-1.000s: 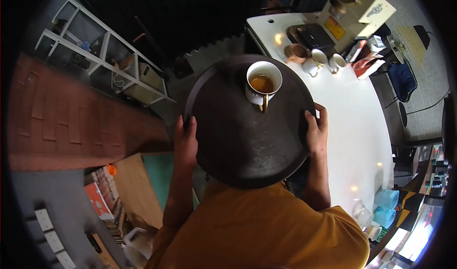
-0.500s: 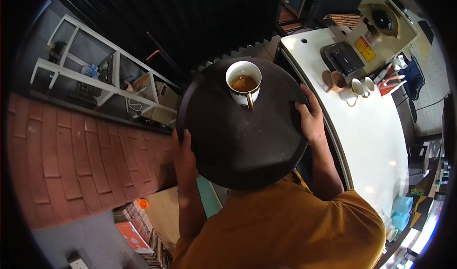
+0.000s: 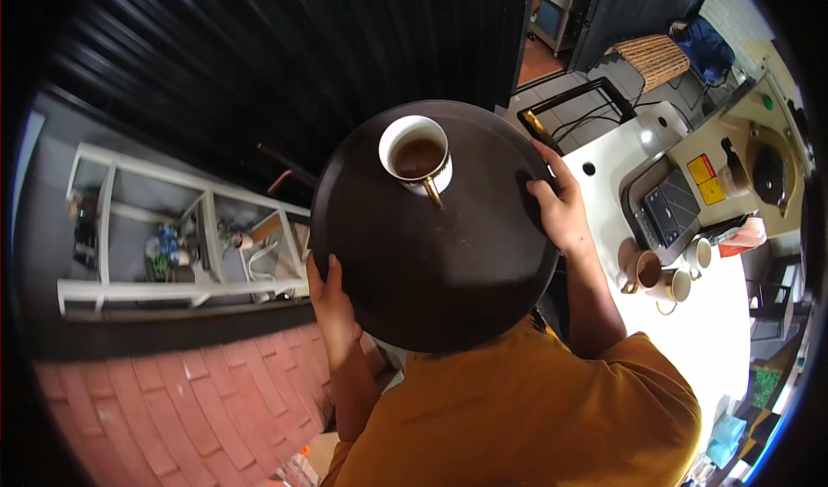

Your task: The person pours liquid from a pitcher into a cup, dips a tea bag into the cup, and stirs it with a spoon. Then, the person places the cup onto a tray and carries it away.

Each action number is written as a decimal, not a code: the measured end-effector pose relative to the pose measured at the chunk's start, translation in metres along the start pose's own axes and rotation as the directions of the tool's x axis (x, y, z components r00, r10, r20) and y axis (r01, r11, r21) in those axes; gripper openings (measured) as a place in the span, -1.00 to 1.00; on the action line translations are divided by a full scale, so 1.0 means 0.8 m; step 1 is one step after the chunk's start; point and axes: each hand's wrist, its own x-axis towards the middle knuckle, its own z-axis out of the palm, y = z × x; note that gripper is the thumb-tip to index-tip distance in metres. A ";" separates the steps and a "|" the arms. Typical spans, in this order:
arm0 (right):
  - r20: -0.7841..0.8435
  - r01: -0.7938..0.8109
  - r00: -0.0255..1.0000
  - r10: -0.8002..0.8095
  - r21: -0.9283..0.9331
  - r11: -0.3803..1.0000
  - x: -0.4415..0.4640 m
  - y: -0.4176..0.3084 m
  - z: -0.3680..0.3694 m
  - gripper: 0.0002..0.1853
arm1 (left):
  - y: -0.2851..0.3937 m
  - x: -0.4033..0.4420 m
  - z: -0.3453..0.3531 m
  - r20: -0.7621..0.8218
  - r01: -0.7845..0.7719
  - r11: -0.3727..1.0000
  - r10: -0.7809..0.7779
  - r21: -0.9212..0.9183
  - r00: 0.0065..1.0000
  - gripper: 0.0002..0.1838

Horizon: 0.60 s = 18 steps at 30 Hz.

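Observation:
A round dark tray (image 3: 431, 271) is held level in front of my body. On its far part, left of centre, stands an upright white cup (image 3: 416, 155) with a gold handle and brown liquid inside. My left hand (image 3: 332, 297) grips the tray's left rim, thumb over the edge, the other fingers partly hidden. At the right rim, my right hand (image 3: 562, 202) clasps the tray with its thumb on top. Neither hand touches the cup.
To the right, a white counter (image 3: 720, 332) bears several cups (image 3: 673, 285) and a black scale-like device (image 3: 668, 211) beside a beige machine (image 3: 733, 172). White-framed shelving (image 3: 155, 176) stands left, above a brick surface (image 3: 181, 392). A dark corrugated wall (image 3: 345, 38) rises ahead; a woven seat (image 3: 651, 60) sits beyond.
My view has turned, and the counter and shelving sit differently in it. On the tray, the cup appears slightly further left. Both hands keep their hold on the rim.

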 end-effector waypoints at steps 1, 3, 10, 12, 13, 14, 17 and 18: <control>-0.016 -0.010 1.000 0.010 0.010 1.000 0.020 0.001 0.000 -0.41 | 0.007 0.021 0.016 0.001 0.033 0.999 -0.033 -0.020 0.999 -0.54; -0.056 -0.051 0.997 0.050 -0.019 0.999 0.055 0.002 -0.003 -0.40 | 0.010 0.066 0.046 0.030 0.071 0.996 -0.070 -0.048 0.997 -0.54; -0.302 -0.099 0.951 0.070 -0.083 0.992 0.165 0.036 -0.005 -0.33 | 0.009 0.248 0.160 0.279 0.045 0.996 -0.066 0.080 0.958 -0.48; -0.398 -0.089 0.914 0.074 -0.019 0.996 0.189 0.059 0.002 -0.33 | -0.001 0.308 0.189 0.372 0.034 0.993 -0.073 0.113 0.925 -0.45; -0.462 -0.050 0.884 0.066 0.047 0.998 0.203 0.067 0.006 -0.33 | 0.000 0.340 0.208 0.433 0.006 0.991 -0.063 0.133 0.899 -0.42; -0.523 -0.030 0.851 0.044 0.034 0.999 0.213 0.071 0.008 -0.32 | 0.008 0.359 0.230 0.456 -0.003 0.987 -0.072 0.163 0.887 -0.38; -0.661 -0.033 0.749 0.047 0.033 0.999 0.242 0.067 0.015 -0.32 | 0.015 0.432 0.292 0.571 0.034 0.987 -0.118 0.154 0.813 -0.38; -0.696 -0.028 0.715 0.063 0.061 0.998 0.249 0.069 0.015 -0.32 | 0.019 0.453 0.318 0.605 0.034 0.988 -0.119 0.150 0.787 -0.38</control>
